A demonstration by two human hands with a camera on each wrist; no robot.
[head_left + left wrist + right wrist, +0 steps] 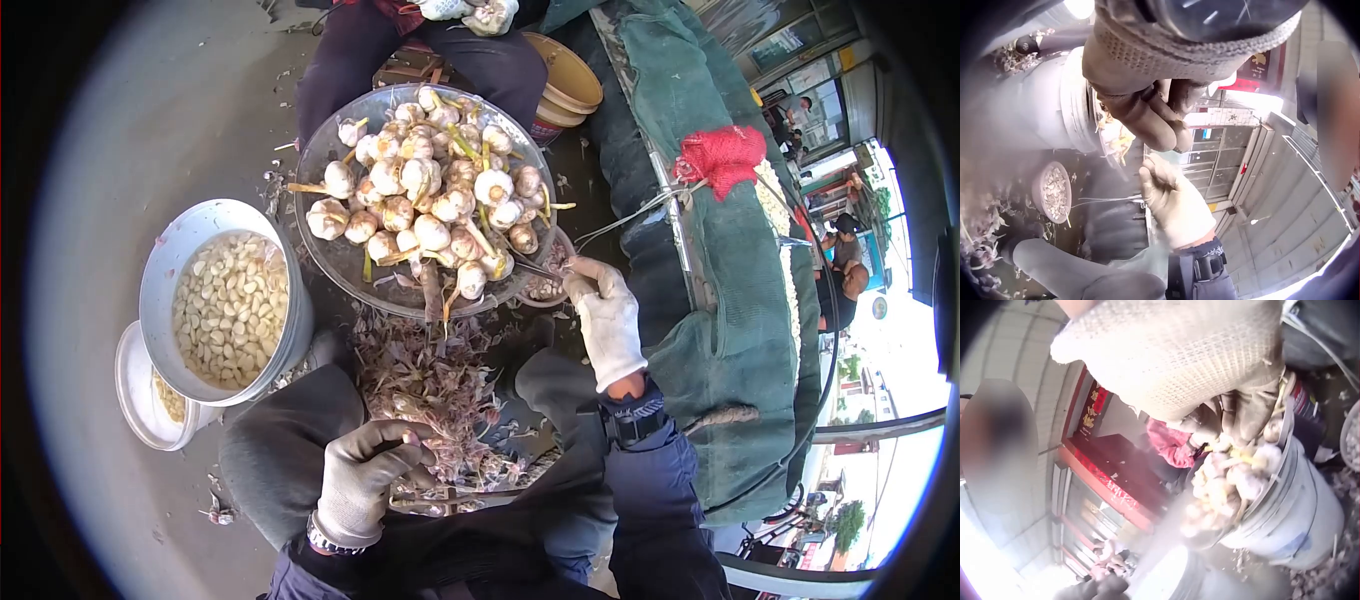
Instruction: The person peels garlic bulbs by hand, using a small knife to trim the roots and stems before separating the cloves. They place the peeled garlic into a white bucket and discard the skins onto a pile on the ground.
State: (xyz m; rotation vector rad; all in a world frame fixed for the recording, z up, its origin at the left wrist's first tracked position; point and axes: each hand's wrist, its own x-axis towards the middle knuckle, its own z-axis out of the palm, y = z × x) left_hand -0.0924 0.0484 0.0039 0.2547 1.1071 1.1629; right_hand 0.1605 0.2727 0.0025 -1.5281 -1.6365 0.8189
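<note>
A wide metal pan [318,235] heaped with whole garlic bulbs [420,178] lies in front of me. My gloved right hand [607,318] is at the pan's near right edge, fingers bent around a thin dark knife [538,268] that points toward the bulbs. Lower left, over the heap of purplish garlic skins [425,390], my gloved left hand [368,475] has thumb and fingers drawn together, with a small pinkish garlic clove [410,438] at the tips. The left wrist view shows its curled fingers [1147,122] close above the right hand [1172,200].
At left stands a white bucket [215,212] of peeled cloves, beside a smaller tub [130,385]. A white bucket [1297,506] supports the pan. Behind the right hand is a bowl of small pieces [545,288]. Another gloved person [490,15] sits opposite; green netting [740,380] lines the right.
</note>
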